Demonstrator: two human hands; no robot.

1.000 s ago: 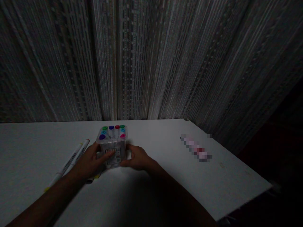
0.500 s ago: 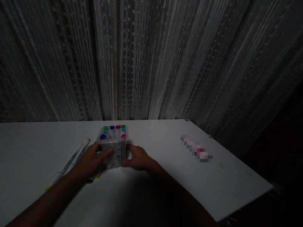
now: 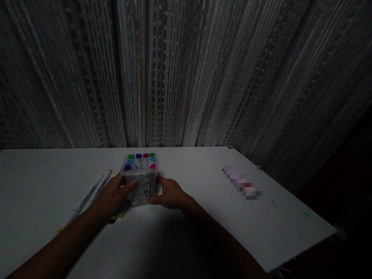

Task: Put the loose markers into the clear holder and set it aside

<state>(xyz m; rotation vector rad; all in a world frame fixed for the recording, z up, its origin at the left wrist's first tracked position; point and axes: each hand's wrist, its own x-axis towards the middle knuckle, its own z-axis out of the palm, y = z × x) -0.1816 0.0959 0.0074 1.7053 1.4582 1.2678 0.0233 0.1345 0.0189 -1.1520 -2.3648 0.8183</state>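
Note:
A clear plastic marker case (image 3: 141, 176) stands upright on the white table, with several colour-capped markers inside and a printed label on its near side. My left hand (image 3: 116, 193) grips the case from the left, its thumb lying across the front by the label. From the right, my right hand (image 3: 169, 192) holds the lower part of the case between thumb and fingers. Two white markers (image 3: 84, 199) lie side by side left of the case, partly behind my left forearm. Under my left wrist, the yellow and dark ends of other markers (image 3: 120, 215) show.
The white table (image 3: 200, 217) reaches back to a striped string curtain (image 3: 180, 77). A pixelated pinkish, long object (image 3: 240, 183) lies on the right part. The table's right edge (image 3: 293, 198) drops off into darkness.
The view has shifted very slightly. Both hands keep the same hold on the marker case, and nothing else has visibly moved.

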